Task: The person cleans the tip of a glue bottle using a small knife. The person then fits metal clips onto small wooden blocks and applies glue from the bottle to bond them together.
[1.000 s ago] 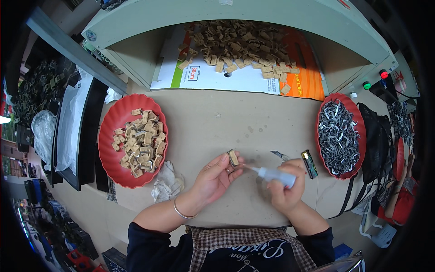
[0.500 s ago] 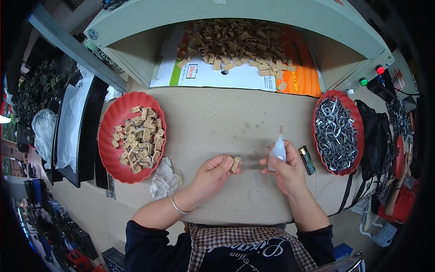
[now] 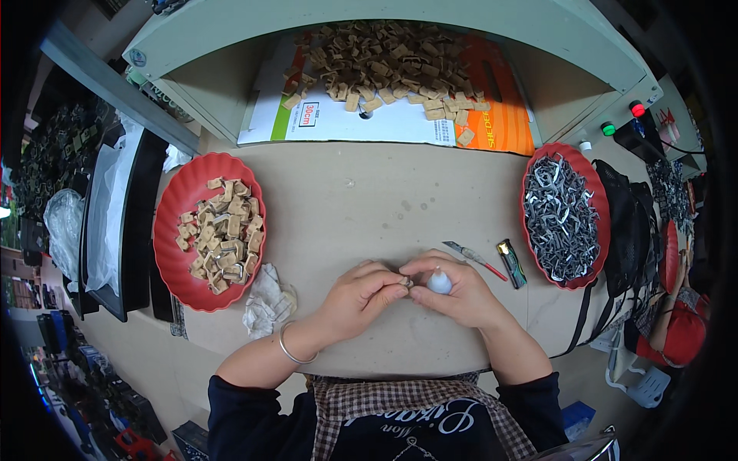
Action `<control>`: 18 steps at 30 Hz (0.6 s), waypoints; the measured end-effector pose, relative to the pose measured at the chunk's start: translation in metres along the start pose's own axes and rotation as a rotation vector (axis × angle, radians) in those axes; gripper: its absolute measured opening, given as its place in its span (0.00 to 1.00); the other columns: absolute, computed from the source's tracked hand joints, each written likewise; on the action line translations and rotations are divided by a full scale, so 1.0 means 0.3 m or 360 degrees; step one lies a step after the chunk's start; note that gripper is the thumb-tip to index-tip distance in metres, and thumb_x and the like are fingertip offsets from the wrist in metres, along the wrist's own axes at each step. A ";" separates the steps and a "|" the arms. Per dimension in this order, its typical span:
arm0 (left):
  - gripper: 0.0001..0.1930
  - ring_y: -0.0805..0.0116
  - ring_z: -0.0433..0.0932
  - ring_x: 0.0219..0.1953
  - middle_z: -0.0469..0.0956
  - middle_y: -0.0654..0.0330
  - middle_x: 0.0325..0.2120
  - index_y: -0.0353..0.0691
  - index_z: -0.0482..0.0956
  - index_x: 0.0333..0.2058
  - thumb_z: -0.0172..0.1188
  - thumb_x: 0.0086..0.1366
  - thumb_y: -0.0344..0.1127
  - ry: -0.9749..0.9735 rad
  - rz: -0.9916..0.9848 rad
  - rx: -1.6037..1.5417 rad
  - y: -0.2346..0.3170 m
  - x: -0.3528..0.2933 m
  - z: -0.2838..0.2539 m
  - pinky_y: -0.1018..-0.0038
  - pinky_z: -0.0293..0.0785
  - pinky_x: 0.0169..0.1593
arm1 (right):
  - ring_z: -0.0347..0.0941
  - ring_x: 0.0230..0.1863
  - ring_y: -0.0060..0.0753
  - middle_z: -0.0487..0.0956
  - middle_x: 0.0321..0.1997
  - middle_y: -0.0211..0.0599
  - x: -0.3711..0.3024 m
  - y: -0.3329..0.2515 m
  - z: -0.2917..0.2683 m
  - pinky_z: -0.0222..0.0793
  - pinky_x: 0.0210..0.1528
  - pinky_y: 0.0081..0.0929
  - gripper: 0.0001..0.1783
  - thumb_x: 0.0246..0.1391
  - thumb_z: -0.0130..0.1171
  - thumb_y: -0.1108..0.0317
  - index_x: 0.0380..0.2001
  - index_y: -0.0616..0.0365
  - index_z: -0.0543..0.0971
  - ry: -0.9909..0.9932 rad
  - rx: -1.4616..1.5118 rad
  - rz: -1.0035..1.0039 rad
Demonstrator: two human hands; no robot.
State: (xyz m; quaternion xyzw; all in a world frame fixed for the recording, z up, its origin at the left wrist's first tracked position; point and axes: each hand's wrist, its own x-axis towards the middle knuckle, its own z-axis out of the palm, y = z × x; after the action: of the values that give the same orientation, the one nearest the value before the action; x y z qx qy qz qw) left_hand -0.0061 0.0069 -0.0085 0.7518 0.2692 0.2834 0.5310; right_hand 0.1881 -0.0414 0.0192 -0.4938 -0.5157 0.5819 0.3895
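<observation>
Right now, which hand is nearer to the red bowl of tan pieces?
Left. The left hand is right of the red bowl and lower in the picture; the right hand, holding the whitish bottle, is farther right, beyond the left hand.

The small tan piece (image 3: 406,283) is pinched and mostly hidden. At its three o'clock, a pale squeeze bottle (image 3: 440,283) is gripped, narrow tip toward twelve o'clock.

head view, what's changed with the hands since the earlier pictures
The right hand moved left to meet the left hand at the small tan piece, now mostly hidden. The white bottle went along, still gripped; nothing was let go. The left red bowl and white cloth stayed put.
</observation>
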 end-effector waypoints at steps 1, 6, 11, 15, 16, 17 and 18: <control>0.11 0.72 0.73 0.31 0.75 0.58 0.29 0.34 0.74 0.38 0.58 0.57 0.31 -0.0051 -0.0028 0.0061 0.001 0.001 -0.004 0.80 0.69 0.35 | 0.71 0.34 0.24 0.73 0.35 0.31 0.005 0.006 -0.003 0.67 0.36 0.21 0.11 0.48 0.58 0.72 0.38 0.58 0.74 -0.0015 -0.0332 -0.0175; 0.12 0.72 0.74 0.32 0.74 0.59 0.29 0.36 0.74 0.37 0.62 0.53 0.30 -0.0139 -0.0157 -0.0191 0.035 0.012 -0.032 0.79 0.71 0.34 | 0.70 0.35 0.28 0.73 0.33 0.31 0.013 0.033 -0.035 0.65 0.38 0.23 0.11 0.45 0.60 0.72 0.35 0.57 0.74 -0.0090 -0.0378 -0.0184; 0.13 0.66 0.75 0.32 0.75 0.60 0.31 0.38 0.75 0.35 0.64 0.49 0.30 -0.0113 0.0264 0.0431 0.023 0.016 -0.044 0.75 0.72 0.32 | 0.70 0.35 0.30 0.73 0.33 0.31 0.027 0.041 -0.034 0.66 0.37 0.23 0.10 0.43 0.60 0.73 0.32 0.57 0.73 -0.0146 -0.0397 -0.0305; 0.13 0.64 0.75 0.31 0.74 0.59 0.30 0.38 0.75 0.34 0.65 0.47 0.30 -0.0063 0.0328 0.0498 0.013 0.021 -0.035 0.75 0.72 0.32 | 0.70 0.34 0.30 0.72 0.31 0.31 0.027 0.041 -0.032 0.66 0.36 0.24 0.10 0.43 0.61 0.73 0.31 0.56 0.73 -0.0180 -0.0417 -0.0321; 0.13 0.64 0.75 0.31 0.74 0.59 0.30 0.38 0.75 0.32 0.65 0.47 0.30 -0.0050 0.0357 0.0551 0.007 0.023 -0.033 0.74 0.72 0.32 | 0.70 0.34 0.30 0.72 0.31 0.31 0.027 0.041 -0.031 0.66 0.36 0.24 0.10 0.43 0.61 0.73 0.31 0.56 0.73 -0.0190 -0.0421 -0.0297; 0.12 0.64 0.75 0.30 0.75 0.59 0.29 0.38 0.75 0.31 0.65 0.47 0.30 -0.0036 0.0386 0.0605 0.003 0.022 -0.032 0.74 0.72 0.32 | 0.70 0.34 0.30 0.72 0.31 0.31 0.027 0.042 -0.030 0.66 0.36 0.24 0.10 0.43 0.61 0.73 0.31 0.56 0.73 -0.0193 -0.0418 -0.0296; 0.12 0.64 0.75 0.30 0.75 0.59 0.29 0.38 0.75 0.31 0.65 0.47 0.30 -0.0035 0.0381 0.0607 0.002 0.019 -0.031 0.74 0.72 0.32 | 0.69 0.34 0.30 0.71 0.31 0.31 0.028 0.042 -0.029 0.65 0.35 0.24 0.10 0.43 0.61 0.73 0.31 0.56 0.72 -0.0197 -0.0416 -0.0281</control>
State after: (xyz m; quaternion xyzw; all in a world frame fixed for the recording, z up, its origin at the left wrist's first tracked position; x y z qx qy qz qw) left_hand -0.0086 0.0169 -0.0046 0.8682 0.2209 0.2803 0.3447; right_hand 0.1956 -0.0336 0.0055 -0.4563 -0.6513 0.5026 0.3391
